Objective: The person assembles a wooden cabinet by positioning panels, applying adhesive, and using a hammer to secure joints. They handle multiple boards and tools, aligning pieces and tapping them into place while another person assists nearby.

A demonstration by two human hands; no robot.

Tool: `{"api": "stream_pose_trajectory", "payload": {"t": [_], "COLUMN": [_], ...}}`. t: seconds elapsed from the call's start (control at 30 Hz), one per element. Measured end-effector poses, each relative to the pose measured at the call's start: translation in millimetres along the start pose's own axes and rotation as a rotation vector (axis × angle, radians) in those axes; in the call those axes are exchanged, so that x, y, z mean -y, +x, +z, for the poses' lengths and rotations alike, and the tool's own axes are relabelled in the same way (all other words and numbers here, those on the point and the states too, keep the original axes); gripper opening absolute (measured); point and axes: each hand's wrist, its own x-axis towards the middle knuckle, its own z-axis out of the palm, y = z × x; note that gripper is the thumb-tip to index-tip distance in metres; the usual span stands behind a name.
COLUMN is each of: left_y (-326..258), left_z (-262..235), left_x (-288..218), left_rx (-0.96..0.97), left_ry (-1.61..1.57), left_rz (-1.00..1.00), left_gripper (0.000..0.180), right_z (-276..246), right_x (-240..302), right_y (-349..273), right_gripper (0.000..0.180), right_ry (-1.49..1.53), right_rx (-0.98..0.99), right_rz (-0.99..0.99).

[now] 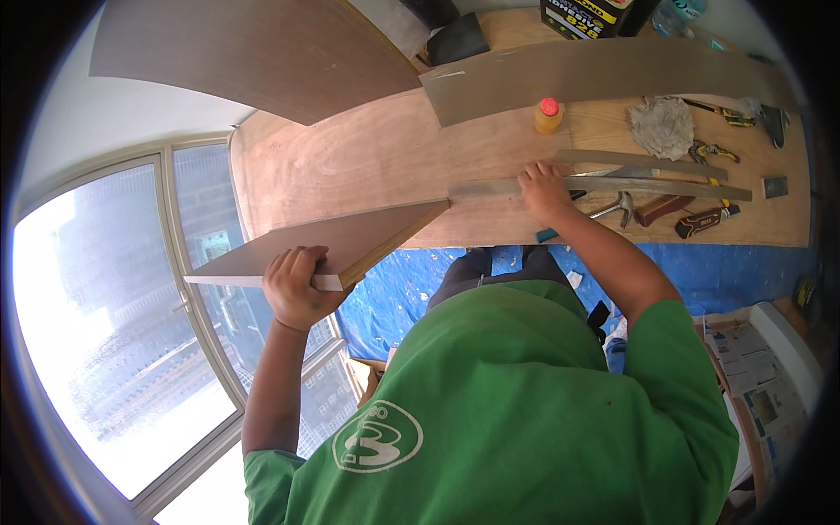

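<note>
Plywood bench [367,166] by a tall window [131,324], with blue sheeting [402,280] on the floor below: a person in a green shirt [507,411] works on laminate-faced board. The left hand [296,287] is clenched over the near end of a board [332,245], fingers curled over its top face; the board juts out past the bench edge, its far corner resting on the bench. The right hand [544,188] lies flat, fingers spread, pressing on a long grey strip [612,186] that runs along the bench. A second strip [639,160] lies just beyond it, and a wide grey sheet [595,74] farther back.

By the look of it, board and strip are being brought together, and doing that well would call for keeping the overhanging board level, since its free end could tip, while the pressing hand holds the thin strip flat and straight.

Around the strip lie a hammer [617,207], a red-handled tool [665,208], pliers [713,153], a rag [662,125] and a yellow bottle with a red cap [549,115]; an adhesive can [586,17] stands at the back.
</note>
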Motion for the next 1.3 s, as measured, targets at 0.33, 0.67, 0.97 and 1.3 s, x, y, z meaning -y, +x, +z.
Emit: {"api": "stream_pose_trajectory", "payload": {"t": [0.33,0.67,0.97,1.3], "left_y": [0.6,35.3,40.7,46.1], "left_z": [-2.4,2.5,4.6,4.3], "left_x": [-1.8,19.6,21.8,27.0], "left_rx": [0.018,0.065,0.062,0.110], "left_ry": [-0.017,-0.030,-0.058,-0.042], "left_rz": [-0.014,-0.066,-0.073,-0.094], "left_gripper": [0.053,0.053,0.051,0.050], "right_z": [-18.6,-10.6,21.1,41.5], "right_x": [-28.7,4.8,62.9,122.3], "right_y": [14.3,-20.7,-59.7,13.7], "right_gripper": [0.035,0.043,0.024,0.073], "right_ry": [-0.034,0.284,0.632,1.859], "right_rx": [-0.195,-0.412,-0.153,0.718], "right_rz": [0.223,0.154,0.025,0.683]}}
